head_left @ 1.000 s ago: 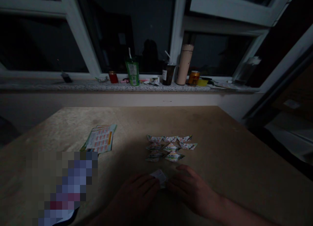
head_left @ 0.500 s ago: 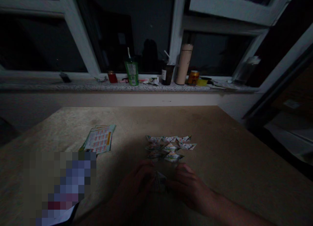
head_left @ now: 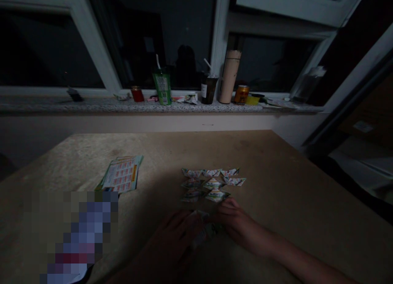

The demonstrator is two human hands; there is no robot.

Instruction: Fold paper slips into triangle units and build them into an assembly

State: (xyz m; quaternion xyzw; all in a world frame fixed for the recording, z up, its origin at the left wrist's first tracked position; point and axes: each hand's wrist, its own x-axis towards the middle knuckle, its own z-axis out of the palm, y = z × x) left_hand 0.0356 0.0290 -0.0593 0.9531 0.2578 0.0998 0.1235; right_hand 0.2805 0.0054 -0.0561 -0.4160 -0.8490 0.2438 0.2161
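A partly folded piece of printed paper (head_left: 201, 235) lies low on the table between my hands, dim in the shadow. My left hand (head_left: 176, 237) covers its left part, fingers closed over it. On the other side, my right hand (head_left: 241, 224) has curled fingers and pinches the paper's right edge. Just beyond the hands, several small boat-shaped folded papers (head_left: 216, 195) sit in close rows. How the paper is folded under my fingers is too dark to make out.
A stack of printed sheets (head_left: 121, 173) lies on the left of the table (head_left: 245, 148), behind a blurred-out object (head_left: 89, 230). Along the windowsill (head_left: 178, 107) stand a green cup (head_left: 162, 87), a dark cup (head_left: 208, 90), a tall pink flask (head_left: 230, 77) and a gold can (head_left: 242, 94).
My left hand has moved right over the paper, now covering more of it. My right hand has risen slightly, its fingers at the paper's upper right. The view has shifted a little.
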